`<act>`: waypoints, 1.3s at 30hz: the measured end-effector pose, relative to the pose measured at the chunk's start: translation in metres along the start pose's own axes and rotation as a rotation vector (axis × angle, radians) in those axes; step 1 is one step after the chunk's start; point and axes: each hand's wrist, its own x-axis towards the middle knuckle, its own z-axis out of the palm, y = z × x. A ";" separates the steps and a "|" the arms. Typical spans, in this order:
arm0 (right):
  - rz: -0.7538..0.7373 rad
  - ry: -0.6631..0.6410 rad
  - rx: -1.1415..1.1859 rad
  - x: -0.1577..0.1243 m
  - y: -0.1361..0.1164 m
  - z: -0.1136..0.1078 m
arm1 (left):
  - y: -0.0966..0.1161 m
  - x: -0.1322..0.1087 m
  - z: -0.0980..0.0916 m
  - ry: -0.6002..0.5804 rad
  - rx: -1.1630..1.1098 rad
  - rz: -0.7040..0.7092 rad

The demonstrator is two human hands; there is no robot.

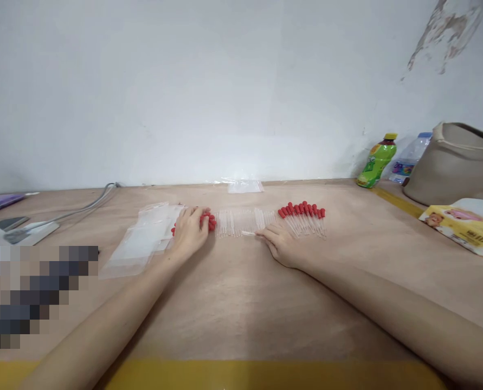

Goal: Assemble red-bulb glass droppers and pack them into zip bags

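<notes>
My left hand (190, 230) rests over a pile of small red rubber bulbs (212, 222), its fingers bent, with one bulb showing between thumb and forefinger. Beside the pile, several thin clear tubes (227, 223) lie in a row across the table. My right hand (282, 242) is low at the row's near edge, its fingertips closed on the end of a clear tube (248, 233) lying crosswise. Beyond that hand lies a fan of clear droppers (306, 223) with red bulbs on their far ends.
Clear plastic bags (137, 244) overlap left of the bulbs; another bag (245, 187) lies by the wall. At the right stand a green bottle (377, 162), a clear bottle (407, 160) and a beige bag (452, 162), near a yellow printed packet (464, 225). A grey cable (90, 205) runs at left.
</notes>
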 end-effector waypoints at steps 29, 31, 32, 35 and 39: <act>0.067 0.067 0.073 -0.006 -0.006 -0.004 | 0.014 -0.004 -0.009 -0.209 -0.613 -0.060; 0.051 0.062 0.043 -0.007 -0.007 -0.004 | 0.027 -0.016 0.002 -0.278 -0.654 -0.143; 0.050 0.060 0.028 -0.007 -0.007 -0.004 | 0.032 -0.020 0.008 -0.328 -0.666 -0.205; 0.075 0.074 0.018 -0.007 -0.010 -0.005 | 0.039 -0.026 0.023 -0.321 -0.713 -0.314; 0.136 0.071 0.038 -0.006 -0.013 -0.005 | 0.036 -0.029 0.035 -0.288 -0.779 -0.259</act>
